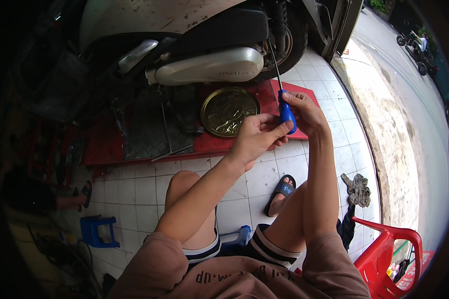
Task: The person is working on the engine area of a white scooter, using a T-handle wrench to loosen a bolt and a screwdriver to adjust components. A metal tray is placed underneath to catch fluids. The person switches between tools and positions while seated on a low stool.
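Observation:
A screwdriver with a blue handle (286, 112) and a long thin shaft is gripped by both of my hands. My left hand (262, 133) closes on the lower end of the handle. The fingers of my right hand (305, 110) close around its upper part, near the shaft. The shaft points up toward the rear of a scooter (204, 30), and its tip overlaps the area beside the shock absorber and rear wheel; whether it touches anything I cannot tell. Below the scooter's silver side cover (219, 66) a round gold-coloured tray (229, 111) lies on a red platform.
The red platform (102, 149) carries a dark metal plate and a few rods. A blue stool (100, 231) stands at left, near another person's foot (85, 194). A red chair (384, 259) is at right, with a crumpled rag (356, 190) on the tiles. A street lies beyond.

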`<state>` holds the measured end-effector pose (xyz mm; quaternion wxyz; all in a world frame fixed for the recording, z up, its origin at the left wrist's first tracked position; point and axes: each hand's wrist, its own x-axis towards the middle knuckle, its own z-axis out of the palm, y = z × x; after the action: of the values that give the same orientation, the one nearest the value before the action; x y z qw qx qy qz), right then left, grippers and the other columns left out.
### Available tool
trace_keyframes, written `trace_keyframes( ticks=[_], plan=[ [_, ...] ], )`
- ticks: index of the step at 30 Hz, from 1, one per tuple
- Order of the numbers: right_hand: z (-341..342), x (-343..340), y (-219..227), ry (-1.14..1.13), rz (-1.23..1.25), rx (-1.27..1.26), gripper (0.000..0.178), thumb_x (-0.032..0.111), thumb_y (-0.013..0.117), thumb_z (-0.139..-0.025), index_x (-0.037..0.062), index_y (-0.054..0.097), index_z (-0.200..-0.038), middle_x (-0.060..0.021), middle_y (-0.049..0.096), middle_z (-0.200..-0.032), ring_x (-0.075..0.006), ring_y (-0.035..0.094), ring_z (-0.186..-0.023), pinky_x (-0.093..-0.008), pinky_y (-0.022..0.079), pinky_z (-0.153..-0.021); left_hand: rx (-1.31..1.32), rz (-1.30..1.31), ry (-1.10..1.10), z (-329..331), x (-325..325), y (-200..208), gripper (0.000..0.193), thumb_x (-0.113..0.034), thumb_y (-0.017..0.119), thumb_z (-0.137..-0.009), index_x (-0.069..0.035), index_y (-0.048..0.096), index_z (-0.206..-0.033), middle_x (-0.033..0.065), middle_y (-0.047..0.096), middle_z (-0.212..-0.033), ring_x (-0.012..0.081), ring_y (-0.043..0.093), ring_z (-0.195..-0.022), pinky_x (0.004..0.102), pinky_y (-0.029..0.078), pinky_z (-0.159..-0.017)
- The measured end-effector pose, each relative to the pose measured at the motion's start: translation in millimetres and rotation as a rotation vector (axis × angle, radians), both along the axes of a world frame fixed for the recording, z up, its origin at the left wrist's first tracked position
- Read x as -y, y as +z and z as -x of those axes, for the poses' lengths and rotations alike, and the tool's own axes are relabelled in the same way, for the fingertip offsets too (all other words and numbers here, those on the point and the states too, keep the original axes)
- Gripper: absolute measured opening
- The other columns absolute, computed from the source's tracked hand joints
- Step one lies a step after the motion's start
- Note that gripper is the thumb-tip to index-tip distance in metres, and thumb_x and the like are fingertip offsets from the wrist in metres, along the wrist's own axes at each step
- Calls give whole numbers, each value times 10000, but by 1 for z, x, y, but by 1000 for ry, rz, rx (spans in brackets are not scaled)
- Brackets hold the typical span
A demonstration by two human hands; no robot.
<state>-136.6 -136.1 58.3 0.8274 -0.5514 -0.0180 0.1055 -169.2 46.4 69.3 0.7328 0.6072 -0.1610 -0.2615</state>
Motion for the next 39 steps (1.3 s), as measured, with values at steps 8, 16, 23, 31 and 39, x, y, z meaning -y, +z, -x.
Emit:
trace_keyframes(
  ticks=[8,16,23,31,39],
  plan=[
    [15,-12,21,-12,-180,-29,203,245,649,-877,72,583,-794,20,528,-652,-55,420,-545,-201,338,-511,-218,282,-41,3,7,-5,237,-182,624,-913,1,603,-1063,53,638,-906,107,609,-777,228,498,-695],
    [2,-7,3,89,-41,6,196,242,649,-875,80,583,-787,26,521,-644,-34,410,-548,-196,334,-490,-172,161,1,5,8,2,264,-205,584,-936,5,581,-1096,86,640,-961,118,613,-802,248,517,-740],
    [-7,10,-14,94,-2,44,303,258,622,-897,-8,608,-1042,-17,606,-810,-40,428,-568,-182,347,-515,-185,206,-67,5,7,8,272,-191,608,-922,18,576,-1093,82,647,-937,112,612,-813,238,515,-729],
    [9,-18,15,38,-129,8,222,273,661,-874,77,576,-813,36,509,-652,-36,398,-558,-188,313,-503,-312,434,-69,8,7,0,223,-180,566,-946,3,577,-1072,75,639,-918,115,622,-821,242,521,-744],
    [5,-22,11,37,14,2,251,296,668,-867,65,569,-874,18,543,-691,-45,505,-598,-176,398,-536,-68,154,8,2,-3,-8,231,-213,536,-963,-4,564,-1056,90,633,-925,135,628,-811,258,517,-709]
  ],
)
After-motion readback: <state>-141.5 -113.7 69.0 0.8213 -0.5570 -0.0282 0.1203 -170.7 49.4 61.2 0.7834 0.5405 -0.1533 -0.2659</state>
